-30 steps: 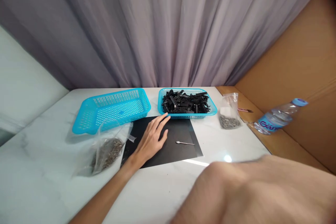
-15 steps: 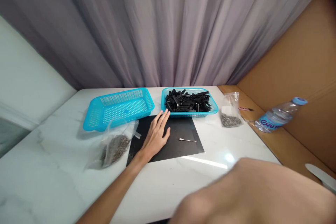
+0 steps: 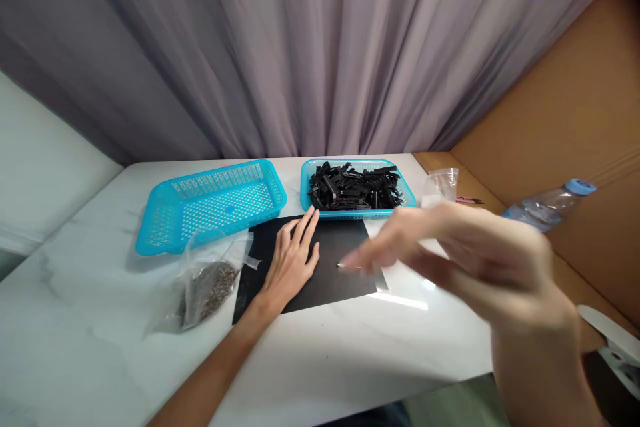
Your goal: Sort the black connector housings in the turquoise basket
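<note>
In the head view, we see a white table (image 3: 90, 333) with grey veins like marble, and its surface shines under the light. Behind it hangs a grey-purple curtain (image 3: 300, 47) in deep folds; a pale wall (image 3: 45, 127) stands at the left and brown cardboard (image 3: 565, 93) at the right.

We find two blue baskets on the table. The left basket (image 3: 230, 210) sits askew and shows its pierced floor. The right basket (image 3: 360, 215) holds a heap of black parts (image 3: 353, 188). Near us, a clear bag (image 3: 207, 297) contains many small brownish pieces. A second bag (image 3: 445, 180) and a bottle (image 3: 545, 210) with blue cap are partly covered by the right hand (image 3: 465, 250).

On a black sheet (image 3: 333, 240) lies a small metal piece (image 3: 341, 265). Its pale end points leftward, to the side of the left hand (image 3: 287, 263); the rest passes behind the right fingers, so we cannot tell its whole long axis. The left hand lies flat on the sheet, fingers lightly spread. The right hand is blurred, its fingertips at the piece, and we cannot tell whether they grip it.
</note>
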`<state>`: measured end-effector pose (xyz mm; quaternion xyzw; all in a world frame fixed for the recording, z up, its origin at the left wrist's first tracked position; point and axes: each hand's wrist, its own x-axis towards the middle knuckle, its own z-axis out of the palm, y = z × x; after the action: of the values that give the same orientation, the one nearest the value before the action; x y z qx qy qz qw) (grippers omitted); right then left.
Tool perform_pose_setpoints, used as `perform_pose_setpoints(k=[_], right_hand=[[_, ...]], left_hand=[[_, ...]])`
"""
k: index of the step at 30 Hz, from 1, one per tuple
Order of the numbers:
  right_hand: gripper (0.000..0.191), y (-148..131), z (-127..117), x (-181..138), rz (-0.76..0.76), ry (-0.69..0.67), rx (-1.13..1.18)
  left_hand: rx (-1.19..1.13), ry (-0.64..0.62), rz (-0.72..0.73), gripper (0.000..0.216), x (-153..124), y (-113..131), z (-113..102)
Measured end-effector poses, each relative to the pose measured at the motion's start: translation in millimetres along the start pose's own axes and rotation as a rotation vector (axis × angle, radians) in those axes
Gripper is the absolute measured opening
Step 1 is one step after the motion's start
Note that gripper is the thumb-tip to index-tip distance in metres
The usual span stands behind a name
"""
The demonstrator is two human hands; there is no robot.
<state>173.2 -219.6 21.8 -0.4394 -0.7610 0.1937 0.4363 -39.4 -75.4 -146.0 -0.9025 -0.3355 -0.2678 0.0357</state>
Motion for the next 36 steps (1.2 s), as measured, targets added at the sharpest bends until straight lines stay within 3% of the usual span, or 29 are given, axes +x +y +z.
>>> perform_pose_setpoints(k=[6, 8, 10, 17, 23, 26, 31, 36], right_hand=[[0.027, 152, -13, 5, 0.176, 0.205, -0.359], [0.026, 184, -10, -3, 0.199, 0.166, -0.403], [0.025, 198, -4, -11, 0.217, 0.12, -0.437], [0.025, 180, 11, -19, 0.196, 0.048, -0.492], [0.027, 168, 27, -17, 0.163, 0.077, -0.548], [0.028, 160, 33, -4, 0.127, 0.028, -0.506], [0.028, 154, 27, 37, 0.088, -0.237, -0.536], [0.013, 161, 22, 63, 0.113, -0.277, -0.618]], left_hand=[[0.043, 0.051, -0.009, 0.061, 0, -1, 0], [0.055, 0.074, -0.003, 0.057, -1, -2, -3], [0.059, 0.106, -0.006, 0.052, -2, -1, -6], [0.033, 0.182, -0.037, 0.029, -5, 0, -18], [0.048, 0.23, -0.103, 0.021, -5, 2, -23], [0.033, 0.263, -0.107, 0.018, -5, 0, -24], [-0.151, 0.318, -0.017, 0.018, -7, 0, -26], [-0.28, 0.259, 0.077, 0.017, -9, 12, -25]])
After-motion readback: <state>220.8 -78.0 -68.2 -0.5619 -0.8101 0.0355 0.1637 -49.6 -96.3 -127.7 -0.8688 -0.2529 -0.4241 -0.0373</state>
